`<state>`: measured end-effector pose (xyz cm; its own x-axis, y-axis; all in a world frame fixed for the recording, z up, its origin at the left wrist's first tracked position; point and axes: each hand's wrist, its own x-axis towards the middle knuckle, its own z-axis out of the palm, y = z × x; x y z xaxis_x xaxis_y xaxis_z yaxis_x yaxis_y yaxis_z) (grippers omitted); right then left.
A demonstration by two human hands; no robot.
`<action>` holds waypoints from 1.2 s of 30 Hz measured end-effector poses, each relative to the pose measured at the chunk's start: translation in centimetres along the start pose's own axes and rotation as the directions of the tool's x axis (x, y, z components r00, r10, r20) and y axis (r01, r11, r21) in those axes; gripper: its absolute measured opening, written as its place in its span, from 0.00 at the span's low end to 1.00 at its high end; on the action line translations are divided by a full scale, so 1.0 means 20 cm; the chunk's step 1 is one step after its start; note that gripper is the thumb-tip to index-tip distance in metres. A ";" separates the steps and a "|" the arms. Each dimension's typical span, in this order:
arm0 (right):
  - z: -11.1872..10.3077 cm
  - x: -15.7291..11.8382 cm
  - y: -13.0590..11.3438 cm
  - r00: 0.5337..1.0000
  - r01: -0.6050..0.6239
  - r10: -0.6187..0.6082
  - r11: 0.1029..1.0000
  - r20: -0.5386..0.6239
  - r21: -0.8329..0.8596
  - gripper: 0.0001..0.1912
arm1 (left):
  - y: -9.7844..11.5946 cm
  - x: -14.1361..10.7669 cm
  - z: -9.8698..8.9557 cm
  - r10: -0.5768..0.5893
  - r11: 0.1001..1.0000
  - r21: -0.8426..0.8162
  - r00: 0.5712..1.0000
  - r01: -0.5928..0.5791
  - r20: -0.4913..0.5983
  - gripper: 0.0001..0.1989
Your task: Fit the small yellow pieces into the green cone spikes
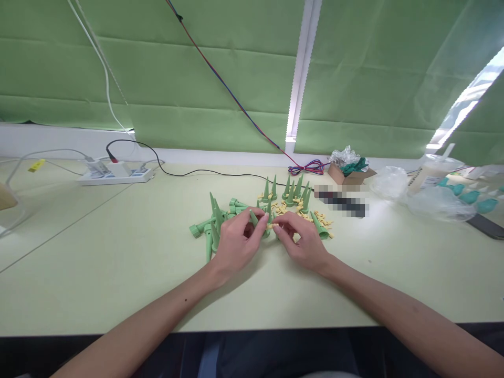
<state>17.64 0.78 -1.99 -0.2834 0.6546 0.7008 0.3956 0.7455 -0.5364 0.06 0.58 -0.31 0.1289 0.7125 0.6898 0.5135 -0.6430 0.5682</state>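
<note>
My left hand (239, 239) is closed around a green plastic spike (253, 216), whose pointed tip shows above the fingers. Facing it, my right hand (302, 242) pinches a small yellow plastic valve (270, 226) that meets the left fingertips. Whether the valve sits in the spike is hidden by the fingers. Several loose green spikes (208, 239) lie or stand beside my left hand. Beyond the hands, more green spikes (290, 197) stand upright, some with yellow pieces at their bases. Small yellow valves (321, 216) are scattered near a tipped green spike (319, 227) by my right hand.
A white power strip (116, 176) with a black cable lies at the back left. Behind the spikes are coiled red-blue wires (309, 168) and a cardboard box (346, 175). On the right stand a drink cup (429, 176), plastic bags and teal pieces (470, 197).
</note>
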 end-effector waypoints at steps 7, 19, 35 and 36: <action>0.00 0.00 0.01 0.999 0.026 -0.026 1.000 0.029 -0.012 0.05 | 0.00 0.00 -0.01 0.017 1.000 0.002 0.999 -0.017 0.030 0.03; 0.01 0.00 0.03 0.998 -0.044 0.045 0.999 -0.032 0.026 0.03 | 0.02 0.00 -0.02 0.041 0.998 -0.052 0.981 -0.032 0.191 0.06; 0.00 0.00 0.02 0.996 -0.084 0.085 0.996 -0.028 0.042 0.06 | -0.01 0.00 0.00 0.050 0.995 -0.092 0.964 -0.027 0.260 0.05; 0.00 0.00 0.02 0.996 -0.087 0.089 0.995 -0.031 0.041 0.06 | -0.01 0.00 0.00 0.053 0.996 -0.087 0.966 -0.031 0.255 0.05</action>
<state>17.73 1.10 -2.14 -0.2201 0.7140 0.6647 0.3829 0.6899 -0.6143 -0.07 0.68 -0.32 0.3677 0.7257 0.5816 0.4339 -0.6870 0.5829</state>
